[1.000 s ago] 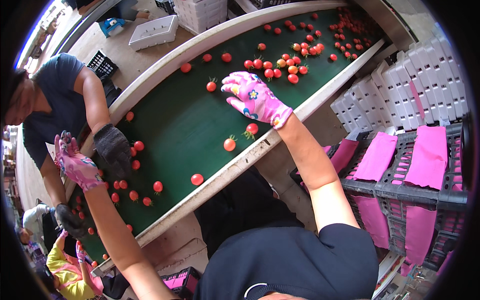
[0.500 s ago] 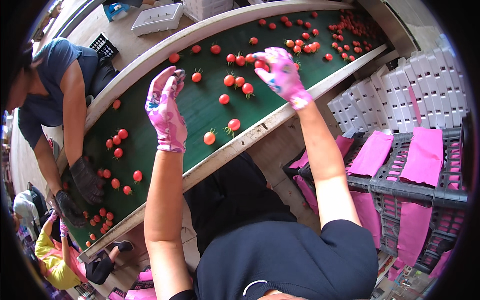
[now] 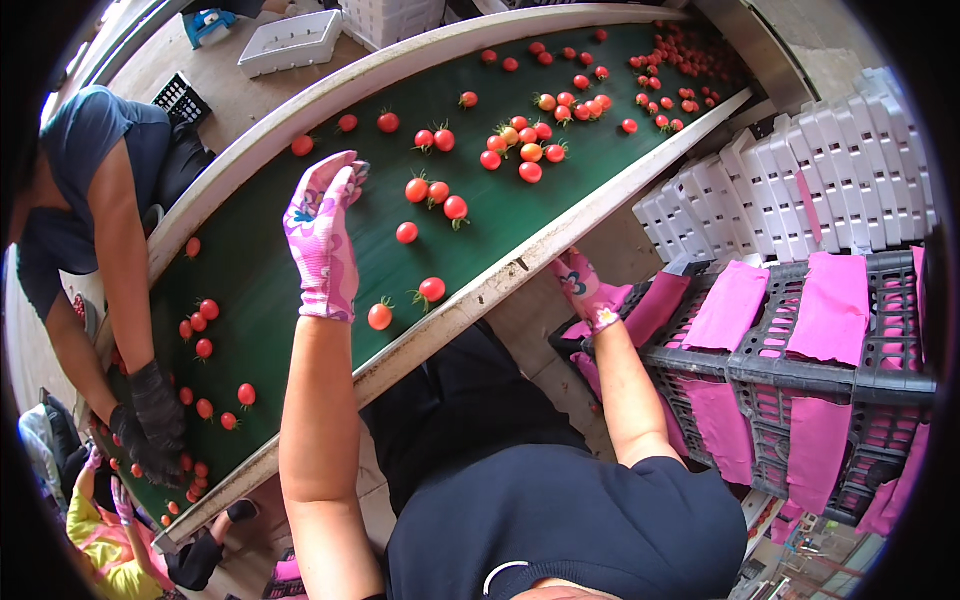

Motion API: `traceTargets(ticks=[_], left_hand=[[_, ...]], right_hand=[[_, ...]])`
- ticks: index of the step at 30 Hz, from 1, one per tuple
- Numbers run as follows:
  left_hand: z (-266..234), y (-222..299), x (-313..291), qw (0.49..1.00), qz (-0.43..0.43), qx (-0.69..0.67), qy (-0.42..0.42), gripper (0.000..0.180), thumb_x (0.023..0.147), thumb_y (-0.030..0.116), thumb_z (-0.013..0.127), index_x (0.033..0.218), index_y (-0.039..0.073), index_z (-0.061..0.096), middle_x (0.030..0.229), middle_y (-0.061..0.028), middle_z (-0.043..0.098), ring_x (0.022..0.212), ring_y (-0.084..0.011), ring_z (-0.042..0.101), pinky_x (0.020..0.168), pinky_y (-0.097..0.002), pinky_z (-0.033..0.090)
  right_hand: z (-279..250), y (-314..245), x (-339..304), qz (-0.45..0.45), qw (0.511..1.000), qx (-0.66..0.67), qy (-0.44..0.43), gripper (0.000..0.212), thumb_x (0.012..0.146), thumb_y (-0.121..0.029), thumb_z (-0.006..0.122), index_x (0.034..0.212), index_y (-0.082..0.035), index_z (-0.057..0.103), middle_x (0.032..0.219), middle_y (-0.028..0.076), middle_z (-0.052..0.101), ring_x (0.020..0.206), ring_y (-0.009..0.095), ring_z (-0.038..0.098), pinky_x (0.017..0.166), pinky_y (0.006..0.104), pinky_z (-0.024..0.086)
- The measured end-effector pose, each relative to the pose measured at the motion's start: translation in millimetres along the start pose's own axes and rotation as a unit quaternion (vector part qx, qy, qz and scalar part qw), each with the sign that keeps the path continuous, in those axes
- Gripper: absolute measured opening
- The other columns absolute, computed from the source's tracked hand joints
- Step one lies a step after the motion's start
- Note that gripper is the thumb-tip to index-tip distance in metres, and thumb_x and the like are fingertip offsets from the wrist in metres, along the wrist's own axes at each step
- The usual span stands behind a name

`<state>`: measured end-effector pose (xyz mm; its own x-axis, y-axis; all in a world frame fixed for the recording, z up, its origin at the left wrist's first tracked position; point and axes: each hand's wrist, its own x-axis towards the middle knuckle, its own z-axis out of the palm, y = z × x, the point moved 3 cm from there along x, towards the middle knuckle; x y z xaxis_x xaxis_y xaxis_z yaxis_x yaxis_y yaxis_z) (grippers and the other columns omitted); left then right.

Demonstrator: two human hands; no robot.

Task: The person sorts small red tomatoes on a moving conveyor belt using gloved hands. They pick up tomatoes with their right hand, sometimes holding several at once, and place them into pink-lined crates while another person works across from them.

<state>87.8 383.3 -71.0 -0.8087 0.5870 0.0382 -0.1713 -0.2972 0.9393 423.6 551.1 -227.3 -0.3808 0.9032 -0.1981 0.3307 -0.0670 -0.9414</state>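
Note:
My left hand (image 3: pixel 322 240), in a pink patterned glove, hovers over the green belt (image 3: pixel 470 265). Its fingers reach up, loosely curved, with nothing seen in them; the palm is hidden. Red tomatoes with green stems lie around it, the nearest an orange-red tomato (image 3: pixel 380 316) and a red tomato (image 3: pixel 432 289). A tight group of tomatoes, some paler, surrounds an orange tomato (image 3: pixel 531 152) further right. My right hand (image 3: pixel 586 290), gloved alike, is down off the belt beside its pale rail (image 3: pixel 500 270), near the pink-lined crates. Its fingers are partly hidden, and whether they hold anything does not show.
Across the belt at left, a co-worker's black-gloved hands (image 3: pixel 158 415) are among tomatoes. Black crates (image 3: pixel 760 365) with pink liners stand at my right, below stacked white crates (image 3: pixel 790 185). A white tray (image 3: pixel 290 43) lies beyond the belt. Another person in yellow (image 3: pixel 100 550) is at lower left.
My right hand has left the tomatoes and dropped over the rail to beside the crates. The tomatoes have shifted toward the lower left. My left hand stays over the belt.

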Motion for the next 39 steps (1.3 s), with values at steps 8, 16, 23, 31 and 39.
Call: traceTargets(ticks=[8,16,23,31,39], left_hand=[[-10,3,5,0.998,-0.028,-0.021,0.043,0.026,0.093,0.009,0.057,0.115,-0.002,0.066,0.106,-0.0101,0.069,0.095,-0.0175,0.066,0.086,-0.029,0.05],[-24,3,8,0.998,-0.031,0.011,0.053,0.025,0.093,0.009,0.055,0.114,-0.002,0.066,0.106,-0.0095,0.069,0.094,-0.0167,0.067,0.084,-0.0284,0.051],[-23,-1,9,0.998,-0.03,0.005,0.049,0.026,0.093,0.011,0.057,0.114,-0.002,0.066,0.107,-0.0107,0.069,0.095,-0.0177,0.067,0.086,-0.0299,0.052],[-26,-3,9,0.998,0.002,-0.02,0.053,0.023,0.092,0.008,0.058,0.111,-0.002,0.067,0.103,-0.0102,0.07,0.093,-0.0176,0.068,0.083,-0.0292,0.053],[-11,1,8,0.999,-0.006,-0.025,0.048,0.017,0.093,0.007,0.061,0.106,0.002,0.07,0.096,-0.0052,0.071,0.088,-0.0136,0.067,0.08,-0.026,0.051]], right_hand=[[-11,-181,-5,-0.34,0.906,-0.247,0.051,0.021,0.085,-0.012,0.072,0.102,-0.002,0.068,0.094,0.013,0.069,0.086,0.028,0.067,0.08,0.037,0.054],[106,-204,35,-0.409,0.738,-0.527,-0.105,0.063,0.084,-0.045,0.066,0.132,-0.007,0.052,0.128,0.015,0.052,0.117,0.035,0.05,0.103,0.045,0.038],[161,-227,-9,-0.581,0.736,-0.256,-0.235,0.033,0.083,-0.026,0.072,0.108,-0.006,0.066,0.118,0.01,0.063,0.122,0.033,0.053,0.106,0.0447,0.04],[184,-218,10,-0.505,0.696,-0.2,-0.469,0.054,0.088,-0.033,0.067,0.134,-0.006,0.054,0.14,0.018,0.05,0.132,0.037,0.044,0.111,0.0479,0.035],[100,-236,190,-0.454,0.753,-0.475,0.014,0.052,0.083,-0.04,0.07,0.123,-0.008,0.062,0.128,0.012,0.06,0.117,0.032,0.055,0.104,0.0429,0.041]])
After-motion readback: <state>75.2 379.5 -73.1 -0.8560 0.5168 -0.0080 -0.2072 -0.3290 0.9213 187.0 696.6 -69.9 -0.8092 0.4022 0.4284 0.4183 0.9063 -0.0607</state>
